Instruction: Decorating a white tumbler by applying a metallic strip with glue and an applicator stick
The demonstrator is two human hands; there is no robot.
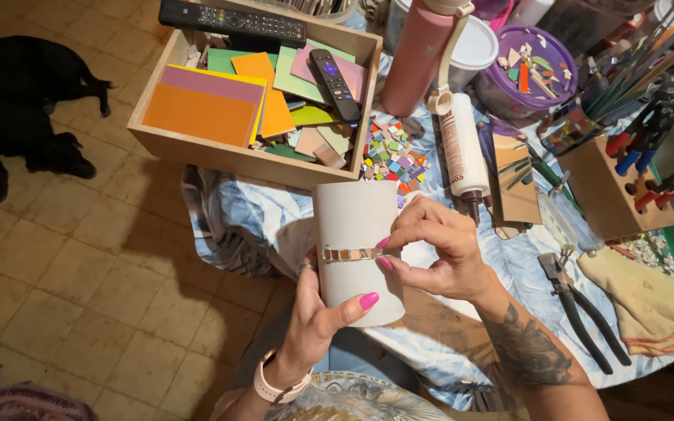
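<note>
Two hands: both on one white cylinder vase (355, 234), held up over the near edge of the table.
Left hand (315, 312): wrapped around the lower half of the vase from the left, thumb with a pink nail laid across its front, fingers tucked behind. It carries the weight.
Right hand (438, 245): fingertips pinched together right at the end of a row of small tiles (350, 254) stuck across the vase's middle. Looks like it presses on the last tile; can't tell if there's a loose piece between the fingertips.
Vase vs grip: the tile band sits just above the left thumb and level with the right fingertips; the top of the vase sticks out well clear of both hands.
Table stuff: pile of loose mosaic tiles (390, 154) just behind the vase, a glue tube (462, 152) lying beside it, black-handled nippers (579, 308) off to the right on the patterned cloth (228, 214).
Wooden box (255, 97): full of coloured sheets, with a small remote (334, 84) lying on top.
Floor: black dog (29, 101) lying on the tiled floor, well apart from everything.
</note>
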